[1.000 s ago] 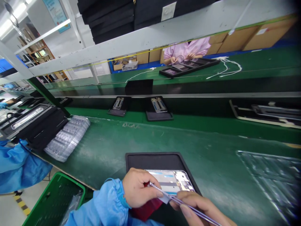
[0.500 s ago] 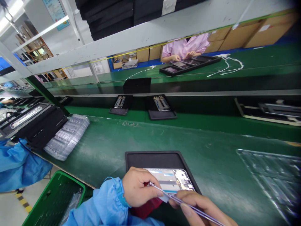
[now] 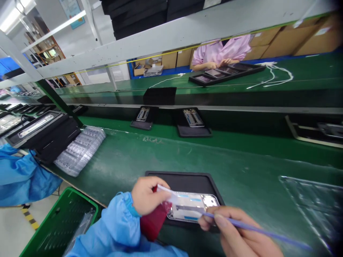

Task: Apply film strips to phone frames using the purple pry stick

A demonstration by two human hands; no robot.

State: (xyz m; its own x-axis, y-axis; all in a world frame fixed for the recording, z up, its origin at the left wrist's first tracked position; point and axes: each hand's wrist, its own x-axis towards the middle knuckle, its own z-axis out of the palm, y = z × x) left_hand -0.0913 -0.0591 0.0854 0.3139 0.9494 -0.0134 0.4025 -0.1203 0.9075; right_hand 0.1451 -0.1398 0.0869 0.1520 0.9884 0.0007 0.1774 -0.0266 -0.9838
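A white strip [image 3: 166,190] is pinched by the left hand [image 3: 146,198]; a thin purple tool [image 3: 257,232] is held by the right hand [image 3: 233,223], its tip over the phone frame [image 3: 184,214]. The frame is placed between both grips, on a black tray [image 3: 187,175]. Beside it, a red sheet [image 3: 154,223] is seen. The tray is carried by the green table [image 3: 120,160].

Looks like an electronics workshop, judging by long green workbench [image 3: 125,157], silver rectangular phone frame [image 3: 187,202], brown cardboard boxes [image 3: 284,41].
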